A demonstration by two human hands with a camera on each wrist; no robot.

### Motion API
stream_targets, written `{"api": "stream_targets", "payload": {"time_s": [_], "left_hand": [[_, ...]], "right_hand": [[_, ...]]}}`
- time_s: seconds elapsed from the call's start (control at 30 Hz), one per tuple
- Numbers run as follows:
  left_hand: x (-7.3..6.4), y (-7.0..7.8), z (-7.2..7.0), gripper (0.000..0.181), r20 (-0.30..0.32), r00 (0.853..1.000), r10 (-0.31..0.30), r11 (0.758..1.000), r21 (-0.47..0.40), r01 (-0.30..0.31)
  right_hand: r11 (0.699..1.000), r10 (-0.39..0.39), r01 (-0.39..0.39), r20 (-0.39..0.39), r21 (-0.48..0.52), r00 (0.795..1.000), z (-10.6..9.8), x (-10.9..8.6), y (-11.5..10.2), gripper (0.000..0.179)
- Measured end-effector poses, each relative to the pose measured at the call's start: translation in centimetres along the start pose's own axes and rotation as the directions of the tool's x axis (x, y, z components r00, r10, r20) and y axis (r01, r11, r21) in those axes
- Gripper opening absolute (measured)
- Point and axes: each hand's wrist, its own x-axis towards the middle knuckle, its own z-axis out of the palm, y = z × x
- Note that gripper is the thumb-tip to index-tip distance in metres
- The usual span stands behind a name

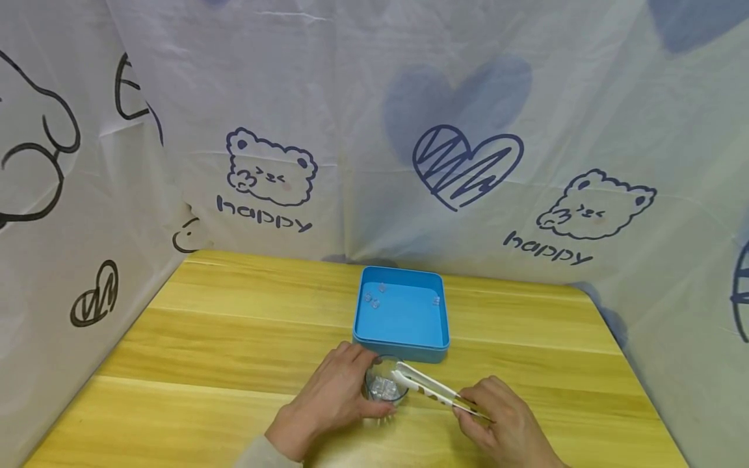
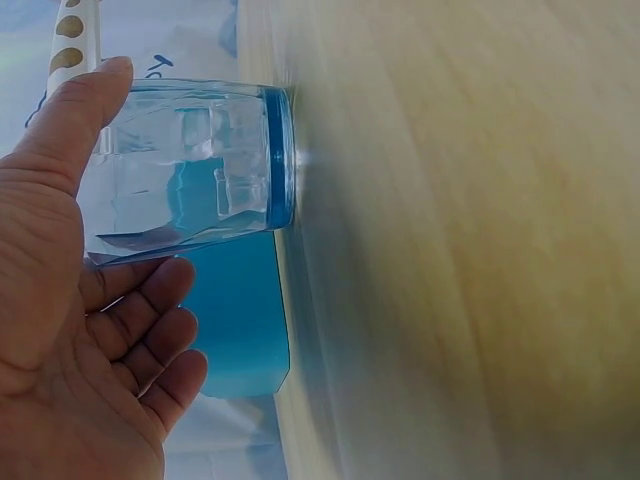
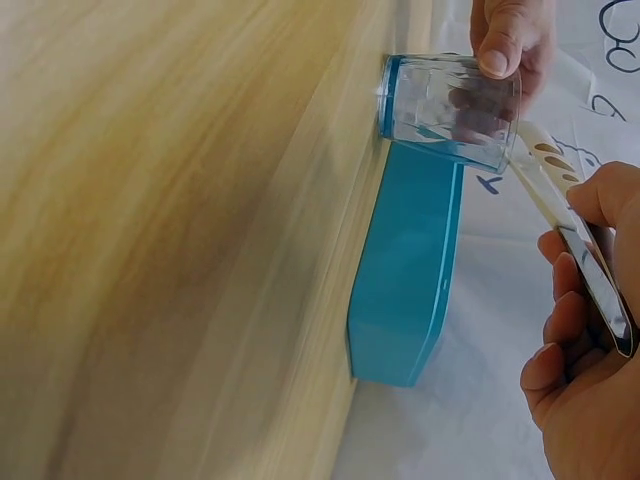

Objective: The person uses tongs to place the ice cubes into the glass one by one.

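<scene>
2 hands curl — left (image 1: 335, 394) holding glass (image 3: 432, 102), right (image 1: 508, 419) gripping tongs (image 1: 439, 396).

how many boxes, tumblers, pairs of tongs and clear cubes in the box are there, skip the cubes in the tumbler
Blue open-topped box: 1
Clear tumbler: 1
Pair of white tongs: 1
Clear cubes visible in the box: 4
Total: 7

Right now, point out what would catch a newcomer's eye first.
Probably the bright blue box on the yellow table, with a few clear cubes inside. In front of it, the left hand holds a clear glass with more cubes in it, and the right hand grips white tongs, their tips at the glass's mouth.
</scene>
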Motion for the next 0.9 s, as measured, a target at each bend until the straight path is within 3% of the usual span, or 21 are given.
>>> {"api": "stream_targets", "payload": {"time_s": [0.47,0.9], "left_hand": [[-0.02,0.04,0.06,0.08,0.026,0.999,-0.032,0.999,-0.024,0.033],[-0.03,0.06,0.03,0.08,0.028,0.999,-0.03,0.999,-0.029,0.031]], "right_hand": [[1.0,-0.025,0.025,-0.034,0.015,0.999,0.33,-0.07,0.49,0.013],[0.998,0.039,-0.04,-0.017,-0.04,0.999,0.05,0.25,0.03,0.01]]}}
